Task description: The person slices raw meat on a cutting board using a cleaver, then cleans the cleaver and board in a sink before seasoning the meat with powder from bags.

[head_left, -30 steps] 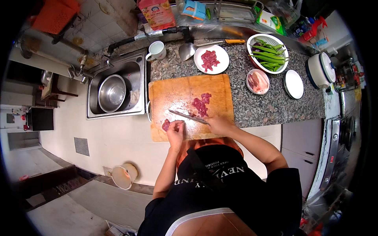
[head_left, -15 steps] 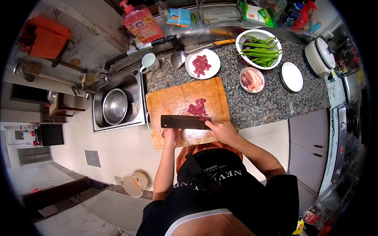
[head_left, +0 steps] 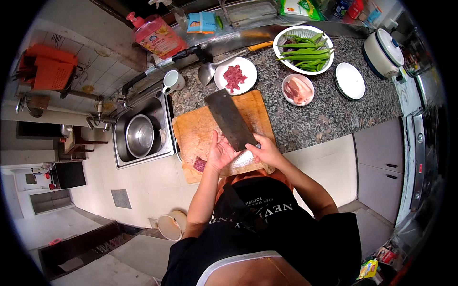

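Observation:
My right hand (head_left: 265, 151) is closed on a cleaver (head_left: 230, 119). The cleaver's broad dark blade points up and to the left over the wooden cutting board (head_left: 191, 126), its far corner near the plate. Palm up, my left hand (head_left: 222, 151) lies open beside the blade's lower end, its fingers partly behind the blade. A dark red piece of meat (head_left: 199, 164) lies at the board's near left. Small cut pieces of meat (head_left: 234, 77) are on the white plate (head_left: 250, 66) beyond the board. What lies under the blade is hidden.
Left of the board is a sink (head_left: 165, 119) with a steel bowl (head_left: 140, 136). A mug (head_left: 173, 81) and a spatula (head_left: 206, 74) stand near the plate. Farther right are a basket of green vegetables (head_left: 305, 52), a bowl of raw meat (head_left: 298, 89), white plates (head_left: 350, 81) and a pot (head_left: 383, 53).
The cleaver has swung from lying crosswise to pointing away, up-left. My left hand has turned palm up. The cut slices seen on the board are no longer visible.

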A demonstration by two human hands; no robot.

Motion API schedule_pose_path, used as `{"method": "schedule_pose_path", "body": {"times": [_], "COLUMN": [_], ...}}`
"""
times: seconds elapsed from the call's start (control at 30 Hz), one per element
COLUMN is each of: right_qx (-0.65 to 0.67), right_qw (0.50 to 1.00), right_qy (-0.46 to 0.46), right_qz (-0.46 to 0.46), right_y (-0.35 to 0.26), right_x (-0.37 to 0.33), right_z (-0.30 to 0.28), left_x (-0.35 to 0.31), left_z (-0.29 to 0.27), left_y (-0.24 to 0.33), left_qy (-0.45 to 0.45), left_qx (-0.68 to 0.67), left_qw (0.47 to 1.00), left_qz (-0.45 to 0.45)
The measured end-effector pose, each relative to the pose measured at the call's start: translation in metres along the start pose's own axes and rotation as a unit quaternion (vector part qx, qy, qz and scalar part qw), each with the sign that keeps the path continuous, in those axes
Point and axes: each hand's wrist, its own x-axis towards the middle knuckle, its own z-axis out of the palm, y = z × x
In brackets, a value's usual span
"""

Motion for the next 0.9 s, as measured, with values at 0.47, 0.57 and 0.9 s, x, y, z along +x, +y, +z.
{"method": "schedule_pose_path", "body": {"times": [0.47,0.57,0.9], "right_qx": [0.065,0.064,0.092], "right_qw": [0.990,0.990,0.986], "right_qy": [0.100,0.072,0.036], "right_qz": [0.080,0.100,0.131], "right_y": [0.074,0.088,0.093], "right_x": [-0.035,-0.046,-0.027], "right_z": [-0.051,-0.050,-0.021], "left_x": [0.016,0.031,0.039], "left_z": [-0.035,-0.074,-0.023], "left_y": [-0.003,-0.006,0.000], "left_qy": [0.264,0.221,0.316], "left_qx": [0.536,0.594,0.794], "left_qw": [0.764,0.726,0.498], "left_qz": [0.243,0.267,0.148]}}
